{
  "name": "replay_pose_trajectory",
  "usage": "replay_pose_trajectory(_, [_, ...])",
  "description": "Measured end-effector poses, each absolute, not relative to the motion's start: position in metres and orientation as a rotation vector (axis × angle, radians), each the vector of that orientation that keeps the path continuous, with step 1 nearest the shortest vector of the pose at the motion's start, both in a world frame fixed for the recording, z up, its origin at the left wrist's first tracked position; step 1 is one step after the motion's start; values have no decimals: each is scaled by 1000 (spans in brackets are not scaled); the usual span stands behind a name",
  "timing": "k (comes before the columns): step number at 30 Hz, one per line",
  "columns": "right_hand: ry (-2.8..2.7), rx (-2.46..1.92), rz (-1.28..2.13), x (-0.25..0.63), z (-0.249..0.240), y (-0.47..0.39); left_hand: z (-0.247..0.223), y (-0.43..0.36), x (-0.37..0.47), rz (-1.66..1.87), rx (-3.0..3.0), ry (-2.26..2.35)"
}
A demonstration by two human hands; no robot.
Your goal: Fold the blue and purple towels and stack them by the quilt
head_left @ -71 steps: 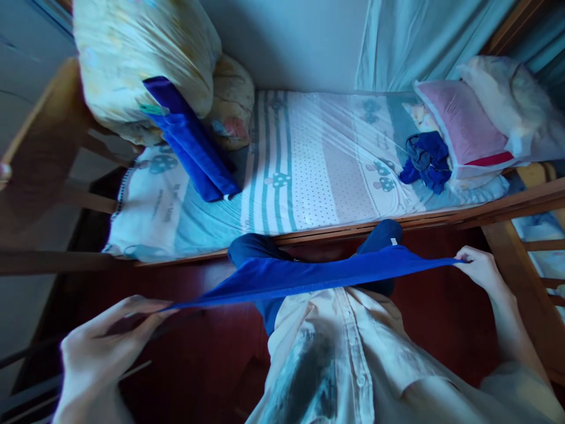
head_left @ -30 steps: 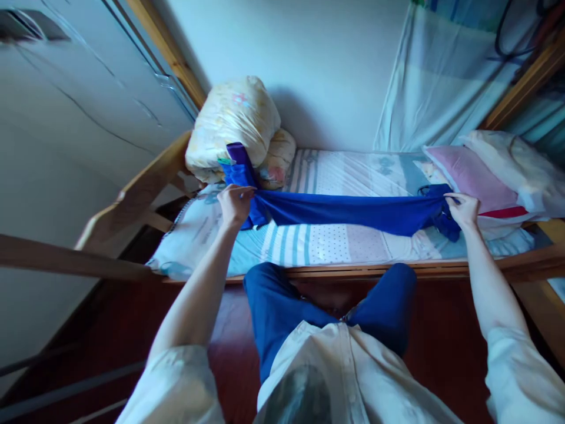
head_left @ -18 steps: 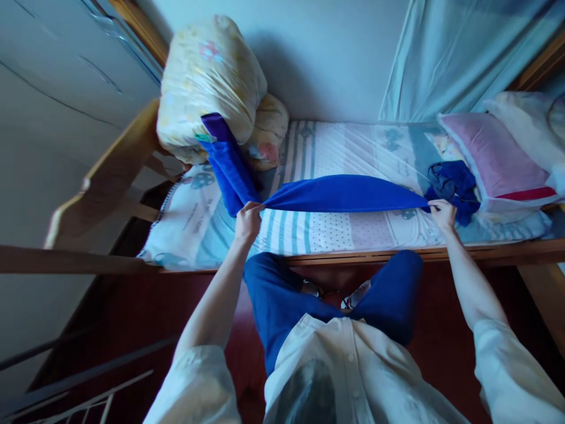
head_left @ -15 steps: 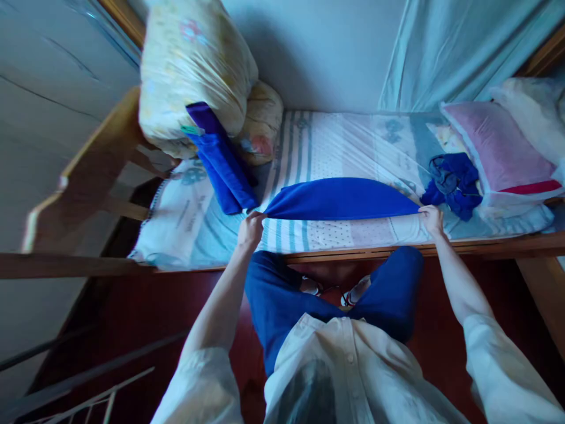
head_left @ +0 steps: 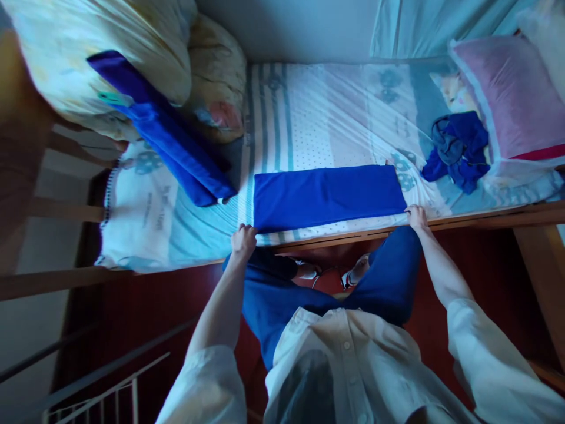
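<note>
A blue folded cloth (head_left: 329,197), possibly a garment, lies flat as a long rectangle near the front edge of the bed. My left hand (head_left: 244,240) is closed on its near left corner. At the near right corner my right hand (head_left: 416,217) pinches the cloth between thumb and fingers. To the left, a folded blue garment (head_left: 176,147) with a green tag leans against a bulky yellow bundle. A crumpled dark blue garment (head_left: 461,147) rests on the right part of the bed.
The bed carries a patterned sheet (head_left: 304,118). A large floral bundle (head_left: 145,35) stands at the back left, and a pink pillow (head_left: 512,94) is on the right. A wooden bed rail (head_left: 485,221) runs along the front. White metal bars (head_left: 117,391) show at lower left.
Both hands have come down towards the bed's front edge. The blue cloth, earlier stretched and billowing between them, now lies flat on the sheet. The view has tilted down.
</note>
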State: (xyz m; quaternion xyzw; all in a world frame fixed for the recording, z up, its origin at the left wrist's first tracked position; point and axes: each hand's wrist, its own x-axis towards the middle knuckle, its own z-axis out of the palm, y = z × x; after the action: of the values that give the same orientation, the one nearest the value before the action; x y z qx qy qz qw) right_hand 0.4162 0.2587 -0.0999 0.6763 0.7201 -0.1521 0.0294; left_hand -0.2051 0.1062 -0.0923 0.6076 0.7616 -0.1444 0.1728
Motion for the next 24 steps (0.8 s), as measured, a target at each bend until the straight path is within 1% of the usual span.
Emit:
replay_pose_trajectory(8, [2008, 2000, -428, 408, -83, 238, -87, 103, -213, -571, 1805, 2102])
replay_pose_trajectory(13, [1823, 1958, -413, 389, -66, 232, -92, 110, -198, -634, 1597, 2159])
replay_pose_trajectory(15, [1772, 1910, -388, 377, -61, 229, -93, 117, -189, -606, 1561, 2167])
replay_pose_trajectory(17, [1747, 1878, -355, 360, -58, 223, -94, 128, -175, -454, 1650, 2182])
replay_pose_trajectory(19, [1790, 1856, -344, 336, -59, 217, -98, 140, -156, -164, 1778, 2211])
replay_pose_trajectory(22, [2014, 1849, -383, 286, -65, 208, -112, 154, -122, 269, 1834, 2212])
replay_pose_trajectory(24, [2217, 1855, -481, 243, -72, 203, -127, 158, -102, 413, 1756, 2204])
